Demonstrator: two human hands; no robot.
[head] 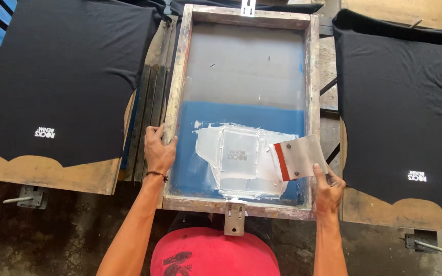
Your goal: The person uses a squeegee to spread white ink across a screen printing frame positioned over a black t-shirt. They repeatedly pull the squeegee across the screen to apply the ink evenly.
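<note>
A wooden-framed printing screen (pixel 181 66) lies flat in the middle, its mesh grey at the top and blue lower down, with white ink spread over a small design near the bottom. My left hand (pixel 158 148) grips the frame's left rail. My right hand (pixel 327 191) holds a small squeegee (pixel 303 156) with a metal plate and a red rubber edge, tilted over the right side of the white ink patch.
Black T-shirts lie on wooden boards to the left (pixel 57 76) and right (pixel 405 102), each with a small white print near its lower edge. Metal brackets stick out under the boards. A metal hinge plate (pixel 234 219) sits at the frame's near edge above my red shirt.
</note>
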